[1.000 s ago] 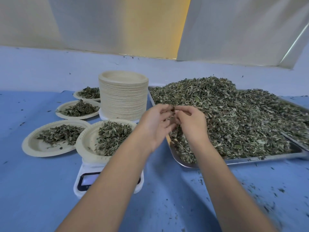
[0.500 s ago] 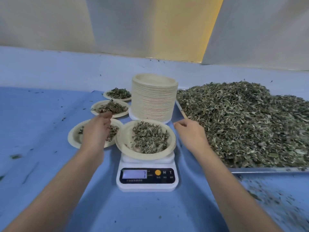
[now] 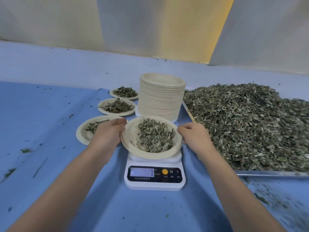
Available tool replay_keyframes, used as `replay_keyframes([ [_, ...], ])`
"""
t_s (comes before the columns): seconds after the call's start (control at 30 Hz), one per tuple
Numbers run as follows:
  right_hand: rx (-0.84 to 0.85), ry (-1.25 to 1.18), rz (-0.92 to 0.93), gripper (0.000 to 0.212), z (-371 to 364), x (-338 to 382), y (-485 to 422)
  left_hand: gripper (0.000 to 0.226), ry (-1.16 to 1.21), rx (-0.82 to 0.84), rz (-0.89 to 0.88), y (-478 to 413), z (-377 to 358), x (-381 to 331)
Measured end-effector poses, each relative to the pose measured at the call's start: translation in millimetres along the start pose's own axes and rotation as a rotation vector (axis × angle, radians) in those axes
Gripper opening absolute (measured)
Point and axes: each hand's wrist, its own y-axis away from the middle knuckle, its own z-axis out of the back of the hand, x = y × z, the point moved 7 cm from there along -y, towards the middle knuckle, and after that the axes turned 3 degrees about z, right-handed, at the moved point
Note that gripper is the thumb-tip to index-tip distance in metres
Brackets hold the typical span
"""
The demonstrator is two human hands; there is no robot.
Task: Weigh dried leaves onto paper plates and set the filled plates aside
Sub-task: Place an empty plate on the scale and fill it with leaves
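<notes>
Paper plate (image 3: 131, 139) of dried leaves (image 3: 155, 136) sits on the scale (image 3: 154, 177) at frame centre, and your left hand (image 3: 108, 133) and right hand (image 3: 194, 136) grip its opposite rims, presumably so it lifts level toward the filled plates (image 3: 82, 136) at left.

Soft even light, blurry w/ fisheye edges

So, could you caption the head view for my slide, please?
Left hand and right hand hold the plate of leaves at the scale, three filled plates alongside.
</notes>
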Motion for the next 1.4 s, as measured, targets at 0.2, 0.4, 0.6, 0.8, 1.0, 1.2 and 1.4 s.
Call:
replay_keyframes([
  [0.2,0.109,-0.157,0.037,0.019,-13.3,24.6,2.0,0.023,-0.280,-0.076,-0.110,3.9,34.7,-32.2],
  [0.4,0.274,0.003,0.103,0.016,-53.7,66.4,16.2,0.016,-0.475,-0.130,-0.097,11.3,86.3,-47.5],
  [0.6,0.484,0.318,0.183,0.031,-109.6,94.3,40.6,0.014,-0.724,-0.093,0.142,17.4,139.2,-34.7],
  [0.8,0.460,0.492,0.317,0.041,-134.3,114.2,55.6,0.015,-0.840,-0.047,0.268,19.3,161.4,-23.9],
  [1.0,0.448,0.579,0.428,0.041,-144.6,117.4,65.6,0.019,-0.854,0.002,0.323,16.8,169.4,-15.9],
  [1.2,0.480,0.582,0.426,0.040,-145.0,115.4,68.6,0.021,-0.865,0.042,0.331,13.0,171.1,-11.8],
  [1.4,0.486,0.608,0.423,0.041,-142.8,114.9,67.1,0.020,-0.912,0.055,0.345,9.3,167.3,-6.1],
])
